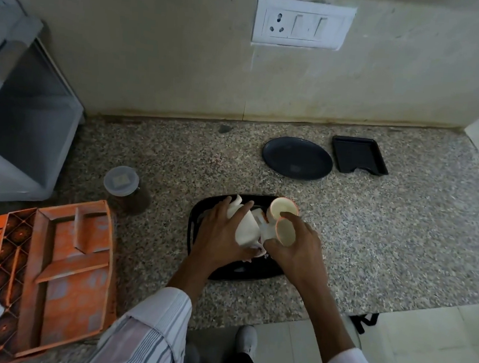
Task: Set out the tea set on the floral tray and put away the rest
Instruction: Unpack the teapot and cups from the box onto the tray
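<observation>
**A:** Where is the tea set?

**B:** On the black floral tray (199, 221), which sits on the speckled counter (373, 238). The left hand (221, 235) is wrapped over the white teapot (245, 226) on the tray. The right hand (299, 245) grips a small orange-rimmed cup (284, 232), tilted, just beside a second cup (282, 209) that stands upright at the tray's far corner.

**A:** How will these pieces handle?

**B:** They look like glazed ceramic, so I judge them stiff, smooth, light for the cups, heavier for the pot, and quick to chip if knocked together. The pot is best held by body and handle, a cup round its wall.

**A:** Anything in the way?

**B:** The pieces crowd one another, so the cups could clink. Well apart lie a dark round plate (297, 157) and a small black square tray (359, 159) near the wall, a lidded jar (121, 181) to the left, and an orange cardboard box (63, 266) with dividers. None blocks the hands.
</observation>
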`<state>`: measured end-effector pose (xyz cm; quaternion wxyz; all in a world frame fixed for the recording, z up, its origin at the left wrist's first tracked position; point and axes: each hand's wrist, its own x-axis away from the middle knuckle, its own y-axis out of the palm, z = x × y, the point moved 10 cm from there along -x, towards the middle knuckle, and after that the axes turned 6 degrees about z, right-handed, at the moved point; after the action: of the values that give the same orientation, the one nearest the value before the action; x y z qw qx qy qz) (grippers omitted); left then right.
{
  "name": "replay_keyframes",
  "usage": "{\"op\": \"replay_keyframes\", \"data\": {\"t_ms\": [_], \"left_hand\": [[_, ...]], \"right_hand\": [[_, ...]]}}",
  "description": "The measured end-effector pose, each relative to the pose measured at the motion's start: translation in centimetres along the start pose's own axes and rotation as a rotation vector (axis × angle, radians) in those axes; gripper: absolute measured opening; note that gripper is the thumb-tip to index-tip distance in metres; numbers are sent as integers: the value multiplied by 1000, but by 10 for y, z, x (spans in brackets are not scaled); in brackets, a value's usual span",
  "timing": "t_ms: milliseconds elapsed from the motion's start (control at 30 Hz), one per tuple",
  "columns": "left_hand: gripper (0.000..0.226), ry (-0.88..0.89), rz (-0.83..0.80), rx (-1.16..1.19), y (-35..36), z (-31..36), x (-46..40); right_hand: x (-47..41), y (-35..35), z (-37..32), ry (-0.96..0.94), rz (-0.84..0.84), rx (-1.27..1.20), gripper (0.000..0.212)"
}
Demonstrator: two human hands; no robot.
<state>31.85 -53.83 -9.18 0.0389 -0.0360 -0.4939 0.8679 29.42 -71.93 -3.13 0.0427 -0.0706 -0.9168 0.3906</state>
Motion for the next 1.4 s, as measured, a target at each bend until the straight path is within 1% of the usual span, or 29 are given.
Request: {"op": "replay_keyframes", "data": {"t_ms": [133, 267, 367, 433, 533, 600, 700, 800, 867, 1000, 1133, 1233, 1267, 1400], "left_hand": [[109, 6, -14, -16, 5, -4, -8], [90, 29, 7, 57, 3, -3, -9], [87, 43, 88, 162, -14, -4, -3], [87, 40, 141, 221, -27, -6, 3], [93, 25, 165, 300, -34, -17, 12], [95, 12, 143, 374, -30, -28, 19], [98, -55, 77, 444, -25, -44, 27], [114, -83, 24, 460, -21, -48, 30], [120, -90, -6, 485, -17, -46, 28], [122, -86, -36, 475, -15, -46, 23], [123, -57, -56, 437, -12, -47, 18], [106, -23, -45, 410, -13, -45, 16], [104, -13, -41, 406, -14, -45, 15], [114, 3, -22, 434, -22, -40, 18]], "right_hand": [[-4, 3, 0, -1, -6, -8, 54], [-3, -2, 0, -13, 1, -11, 59], [-3, -1, 1, -6, -13, -5, 64], [-2, -1, 0, -16, -12, 6, 65], [0, 2, -7, -41, -18, 18, 63], [2, 4, -11, -62, -13, 23, 60], [5, 6, -17, -81, 2, 39, 55], [6, 7, -17, -97, 6, 47, 59], [6, 10, -15, -109, -14, 57, 65], [5, 10, -9, -119, -12, 68, 66], [5, 7, -4, -115, -10, 105, 72], [4, 6, 7, -97, -15, 147, 75], [4, 6, 12, -94, -21, 169, 77], [4, 11, 24, -103, -33, 221, 86]]}}
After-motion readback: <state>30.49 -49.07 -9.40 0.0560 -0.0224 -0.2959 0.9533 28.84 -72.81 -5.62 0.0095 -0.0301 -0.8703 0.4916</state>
